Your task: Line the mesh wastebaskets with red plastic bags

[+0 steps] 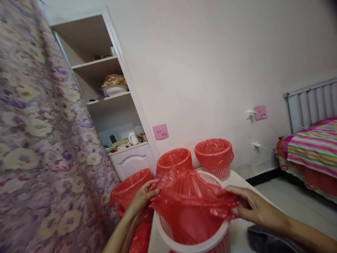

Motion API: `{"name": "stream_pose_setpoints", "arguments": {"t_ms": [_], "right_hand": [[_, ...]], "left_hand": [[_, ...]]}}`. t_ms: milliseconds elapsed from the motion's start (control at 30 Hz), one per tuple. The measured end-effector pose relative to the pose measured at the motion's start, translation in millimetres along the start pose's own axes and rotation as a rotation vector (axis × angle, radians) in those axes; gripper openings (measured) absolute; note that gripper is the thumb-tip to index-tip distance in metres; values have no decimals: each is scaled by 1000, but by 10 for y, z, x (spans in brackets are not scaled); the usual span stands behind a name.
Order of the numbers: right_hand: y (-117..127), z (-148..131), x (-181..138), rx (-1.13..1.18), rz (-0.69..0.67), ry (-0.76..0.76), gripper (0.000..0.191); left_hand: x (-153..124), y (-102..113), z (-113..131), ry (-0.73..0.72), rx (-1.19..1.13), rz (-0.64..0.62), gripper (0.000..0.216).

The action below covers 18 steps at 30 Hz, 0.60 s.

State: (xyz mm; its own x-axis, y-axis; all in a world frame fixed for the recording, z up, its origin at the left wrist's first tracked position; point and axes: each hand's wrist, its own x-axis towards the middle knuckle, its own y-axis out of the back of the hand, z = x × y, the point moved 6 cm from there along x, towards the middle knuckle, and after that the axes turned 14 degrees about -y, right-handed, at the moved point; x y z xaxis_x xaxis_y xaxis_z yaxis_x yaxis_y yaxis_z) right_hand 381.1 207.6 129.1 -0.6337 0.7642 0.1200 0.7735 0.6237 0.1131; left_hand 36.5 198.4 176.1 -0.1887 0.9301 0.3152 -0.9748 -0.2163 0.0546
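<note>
My left hand (142, 198) pinches the left edge of a red plastic bag (192, 200). My right hand (252, 207) grips the bag's right edge. Between them the bag is spread open over a white and pink mesh bin (195, 246) at the bottom centre, with its lower part hanging inside the bin. The bin stands on a white table (238, 230).
Three more mesh bins lined with red bags stand behind: one at the left (130, 188), one in the middle (173, 158), one at the right (214, 154). A flowered curtain (34, 140) fills the left. White shelves (105, 98), a radiator (312, 103) and a striped bed (313, 147) are around.
</note>
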Motion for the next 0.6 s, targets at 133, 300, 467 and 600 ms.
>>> {"name": "stream_pose_setpoints", "arguments": {"t_ms": [133,300,467,600], "right_hand": [[95,242,-153,-7,28,-99,12],[704,250,-96,368,305,-92,26],[1088,-178,145,222,446,-119,45],[736,-721,514,-416,319,7,54]], "left_hand": [[-57,360,206,-68,43,138,56],[-449,559,223,-54,156,93,52],[-577,799,712,-178,589,54,56],[-315,269,1200,-384,823,-59,63]]}}
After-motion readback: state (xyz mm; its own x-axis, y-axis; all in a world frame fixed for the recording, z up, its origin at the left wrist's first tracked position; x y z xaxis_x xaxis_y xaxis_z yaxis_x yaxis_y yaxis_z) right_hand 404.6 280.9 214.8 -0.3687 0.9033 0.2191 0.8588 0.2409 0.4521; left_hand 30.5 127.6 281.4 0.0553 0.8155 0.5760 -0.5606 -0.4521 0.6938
